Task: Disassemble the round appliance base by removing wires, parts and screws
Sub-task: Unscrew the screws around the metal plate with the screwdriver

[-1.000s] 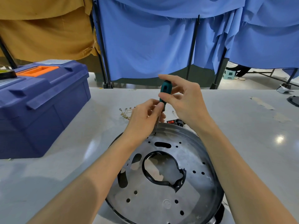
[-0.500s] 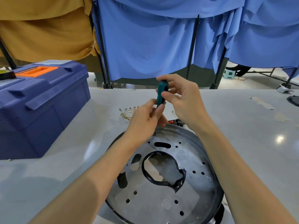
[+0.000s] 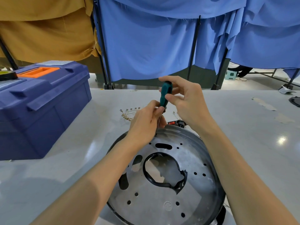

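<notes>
Round appliance base (image 3: 164, 184) near table edge, both hands' fingers clamped on screwdriver (image 3: 165, 95) at far rim, toolbox (image 3: 40, 108) well left.

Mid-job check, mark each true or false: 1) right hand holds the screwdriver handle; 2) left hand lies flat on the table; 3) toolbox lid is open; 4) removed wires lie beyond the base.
1) True: the right hand grips the teal screwdriver.
2) False: the left hand pinches the shaft at the round base rim.
3) False: the blue toolbox is closed.
4) True: loose wires lie on the table behind it.
</notes>
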